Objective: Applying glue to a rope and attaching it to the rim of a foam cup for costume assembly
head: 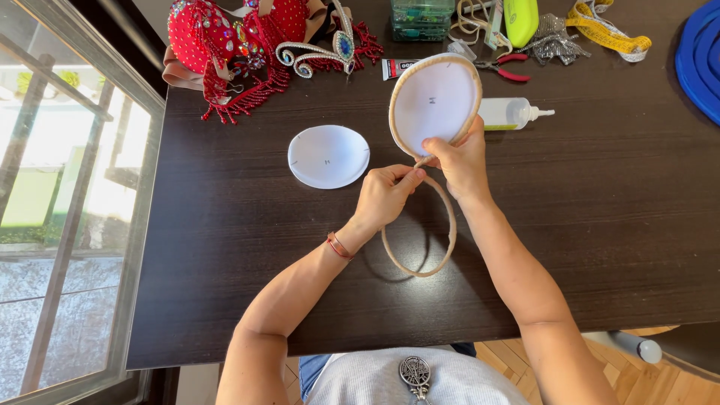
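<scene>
White foam cup (435,101) with tan trim round its rim is held tilted up over the middle of the dark tabletop (600,225), right hand (459,159) gripping its lower edge. Left hand (386,193) pinches the loose tan cord (431,247) right beside it, the cord looping toward the near edge. Second white cup (328,156) lies flat further left.

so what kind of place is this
Probably a home craft or costume-sewing table beside a window. Signs: a red beaded costume piece, a yellow measuring tape, a glue bottle, and white padded cups, one lying on the dark table, one in the right hand.
</scene>
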